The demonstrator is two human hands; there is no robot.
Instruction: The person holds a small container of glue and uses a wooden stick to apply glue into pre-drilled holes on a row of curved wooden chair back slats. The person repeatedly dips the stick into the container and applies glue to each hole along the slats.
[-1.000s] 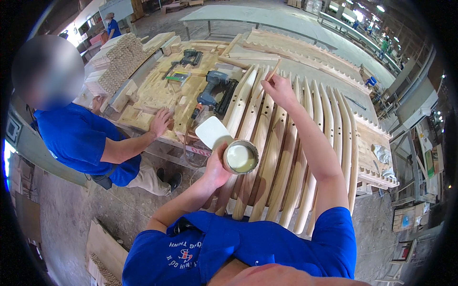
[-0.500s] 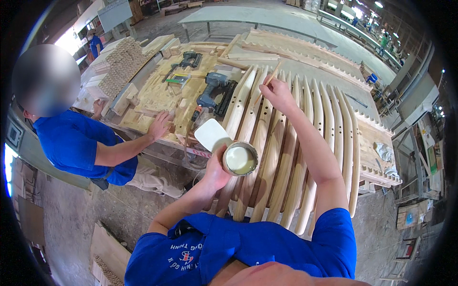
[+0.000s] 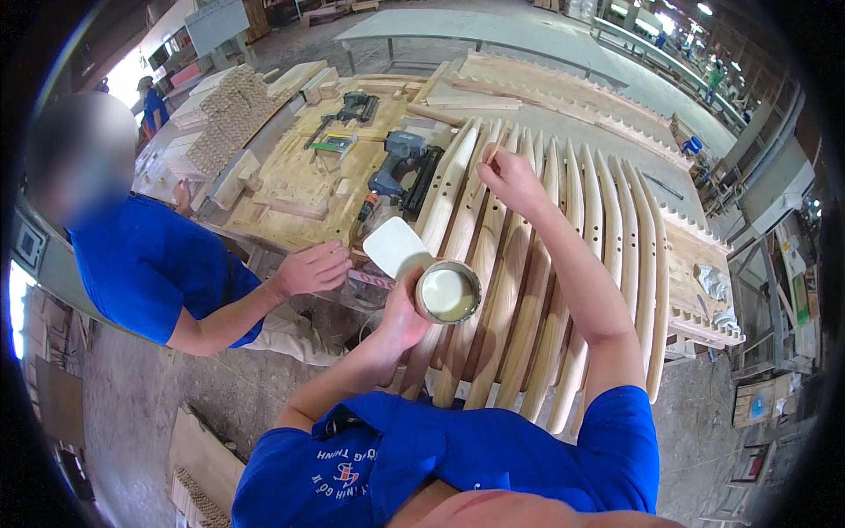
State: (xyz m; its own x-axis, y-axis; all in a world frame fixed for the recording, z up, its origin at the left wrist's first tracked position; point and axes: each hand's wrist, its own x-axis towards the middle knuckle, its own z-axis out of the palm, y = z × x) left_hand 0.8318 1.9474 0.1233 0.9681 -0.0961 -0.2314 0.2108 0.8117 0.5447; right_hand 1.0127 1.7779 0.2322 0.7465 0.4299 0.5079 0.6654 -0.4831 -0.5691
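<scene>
My left hand (image 3: 405,312) is wrapped round an open tub (image 3: 451,293) of creamy white liquid, held above the near part of the slats. A white square lid or card (image 3: 393,245) juts out beside the tub's rim; whether it is attached I cannot tell. Between the fingertips of my right hand (image 3: 514,182) is a thin wooden stick (image 3: 499,141), its lower end near the small holes in the slats. Those curved pale wooden slats (image 3: 487,264) lie side by side in a row, several with dark drilled holes. Whether the stick touches a hole is unclear.
At left, a co-worker in a blue shirt (image 3: 167,264) reaches a hand (image 3: 314,267) toward the workbench (image 3: 290,185). A nail gun (image 3: 398,167) lies left of the slats, another (image 3: 356,107) beyond it. Notched boards (image 3: 563,101) lie behind. Stacked wood strips (image 3: 224,110) stand at far left.
My right hand has shifted slightly down and right, the stick turning steeper. The co-worker's hand has left the bench top and come nearer to my tub. The tub stays nearly in place.
</scene>
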